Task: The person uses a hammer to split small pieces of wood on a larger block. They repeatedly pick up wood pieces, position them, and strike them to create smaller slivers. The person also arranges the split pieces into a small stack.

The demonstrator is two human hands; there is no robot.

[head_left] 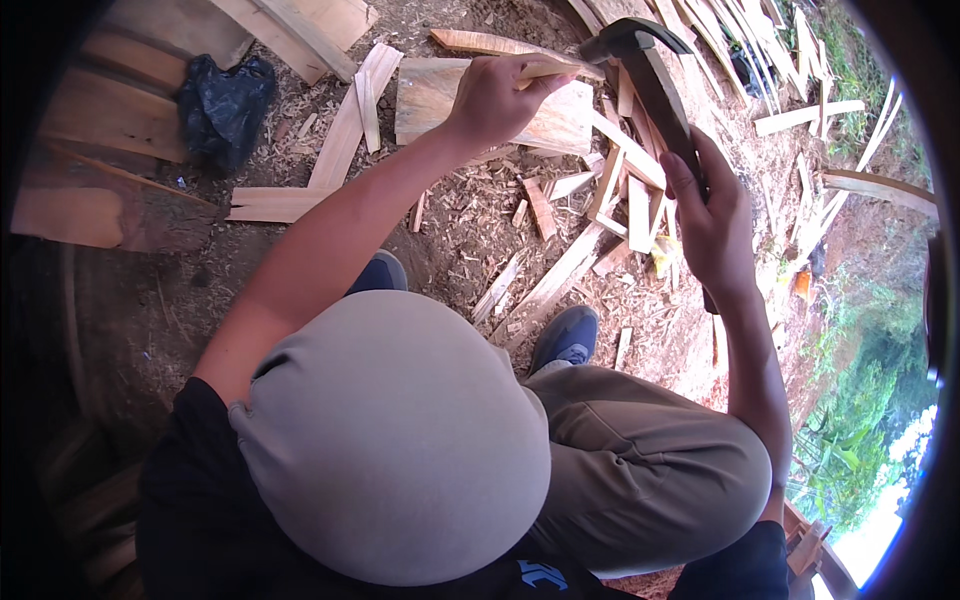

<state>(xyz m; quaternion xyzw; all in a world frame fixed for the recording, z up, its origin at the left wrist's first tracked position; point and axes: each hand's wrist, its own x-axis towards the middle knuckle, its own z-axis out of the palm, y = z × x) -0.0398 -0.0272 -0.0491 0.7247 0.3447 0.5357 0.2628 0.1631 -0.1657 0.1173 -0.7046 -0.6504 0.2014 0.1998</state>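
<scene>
My right hand [715,215] is wrapped round the dark handle of a claw hammer [662,95], held slanting with its head up and to the left. The striking end of its head is close beside the right end of a wooden strip [500,43]. Whether they touch, I cannot tell. My left hand [495,100] grips this pale strip, fingers and thumb closed round its right part. Beneath that hand lies a flat wooden board [425,100] on the ground, partly covered by the hand and wrist.
Wood offcuts [640,205] and shavings litter the ground ahead and right. Planks [110,120] and a black plastic bag [228,108] are at the left. My bent knees [400,440] fill the near middle; a blue shoe [567,335] stands among the scraps. Greenery [860,400] grows far right.
</scene>
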